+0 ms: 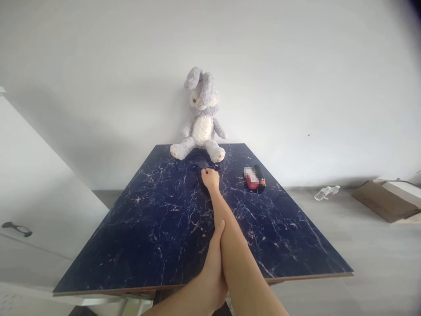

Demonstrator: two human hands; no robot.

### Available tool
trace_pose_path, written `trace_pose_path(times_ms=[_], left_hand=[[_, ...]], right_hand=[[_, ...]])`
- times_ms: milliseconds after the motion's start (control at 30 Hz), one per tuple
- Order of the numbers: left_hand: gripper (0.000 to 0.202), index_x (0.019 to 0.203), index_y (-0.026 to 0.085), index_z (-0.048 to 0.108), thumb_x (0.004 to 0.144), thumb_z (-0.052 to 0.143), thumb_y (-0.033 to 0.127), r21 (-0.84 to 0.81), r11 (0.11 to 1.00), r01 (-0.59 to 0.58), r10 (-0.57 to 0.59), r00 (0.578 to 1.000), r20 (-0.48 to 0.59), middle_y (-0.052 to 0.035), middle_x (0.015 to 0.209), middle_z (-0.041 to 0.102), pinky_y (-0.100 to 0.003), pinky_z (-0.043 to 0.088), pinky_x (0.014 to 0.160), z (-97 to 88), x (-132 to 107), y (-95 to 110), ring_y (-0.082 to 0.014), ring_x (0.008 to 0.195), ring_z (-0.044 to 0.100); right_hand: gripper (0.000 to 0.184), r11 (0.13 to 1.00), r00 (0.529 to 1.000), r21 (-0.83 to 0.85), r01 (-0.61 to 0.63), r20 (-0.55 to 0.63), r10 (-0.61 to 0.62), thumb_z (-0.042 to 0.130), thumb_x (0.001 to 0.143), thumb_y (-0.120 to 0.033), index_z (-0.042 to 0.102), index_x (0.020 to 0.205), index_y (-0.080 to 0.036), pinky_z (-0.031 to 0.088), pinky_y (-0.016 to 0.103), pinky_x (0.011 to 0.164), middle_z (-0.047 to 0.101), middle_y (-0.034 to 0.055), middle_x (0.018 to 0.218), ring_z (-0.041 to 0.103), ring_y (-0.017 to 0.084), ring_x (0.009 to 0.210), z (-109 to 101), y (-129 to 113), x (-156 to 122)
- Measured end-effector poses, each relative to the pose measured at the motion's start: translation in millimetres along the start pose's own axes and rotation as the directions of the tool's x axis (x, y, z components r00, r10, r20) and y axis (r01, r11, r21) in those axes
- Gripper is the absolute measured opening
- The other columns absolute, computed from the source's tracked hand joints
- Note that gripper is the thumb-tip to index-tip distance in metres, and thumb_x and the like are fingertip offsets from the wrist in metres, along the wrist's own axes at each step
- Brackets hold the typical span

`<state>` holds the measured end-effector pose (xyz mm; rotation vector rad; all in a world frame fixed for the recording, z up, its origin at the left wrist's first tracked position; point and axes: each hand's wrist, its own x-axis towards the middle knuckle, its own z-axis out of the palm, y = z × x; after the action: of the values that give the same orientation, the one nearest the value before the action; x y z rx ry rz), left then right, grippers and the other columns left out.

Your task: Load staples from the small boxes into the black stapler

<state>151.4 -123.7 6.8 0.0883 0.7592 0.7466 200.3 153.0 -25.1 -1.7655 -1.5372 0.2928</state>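
My right arm reaches forward over the dark blue marbled table (158, 228). At its end, my right hand (210, 179) is closed in a fist, and I see nothing in it. It is nearest to the feet of a plush rabbit (202, 127), a little short of them and not touching. My left hand (217, 267) is wrapped round my right forearm (235, 239), with the thumb on top. Its other fingers are hidden beneath the arm. The grey-lilac rabbit with a white belly sits upright at the table's far edge, near the wall.
A small red, white and black item (253, 179), partly blurred, lies on the table's right side. On the floor to the right are a clear plastic bottle (326, 192) and a cardboard box (384, 202). A white door with a dark handle (18, 228) stands left.
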Motion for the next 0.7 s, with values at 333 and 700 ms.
trace_pose_path(times_ms=[333, 700], left_hand=[[0.071, 0.103, 0.013, 0.067, 0.082, 0.045, 0.078, -0.055, 0.998, -0.015, 0.016, 0.999, 0.027, -0.0169, 0.084, 0.071, -0.046, 0.057, 0.072, 17.6, 29.4, 66.4, -0.0349, 0.079, 0.070], [0.059, 0.116, 0.018, 0.062, 0.083, 0.055, 0.068, 0.100, 0.993, 0.064, -0.054, 0.993, -0.102, -0.0109, 0.077, 0.070, -0.036, 0.053, 0.058, -16.0, -26.1, 24.8, -0.0300, 0.070, 0.070]], right_hand=[[0.040, 0.994, 0.997, 0.105, -0.037, -0.061, 0.044, 0.039, 0.092, -0.036, 0.061, 0.063, -0.021, 0.029, 0.026, 0.059, 0.058, 0.0013, 0.061, 0.037, 0.015, 0.057, -0.9, 3.7, 0.8], [0.030, 0.975, 0.995, 0.217, -0.040, -0.075, 0.058, 0.043, 0.082, -0.034, 0.054, 0.056, -0.022, 0.029, 0.026, 0.055, 0.048, -0.0024, 0.052, 0.035, 0.015, 0.054, -4.2, 0.2, 0.5]])
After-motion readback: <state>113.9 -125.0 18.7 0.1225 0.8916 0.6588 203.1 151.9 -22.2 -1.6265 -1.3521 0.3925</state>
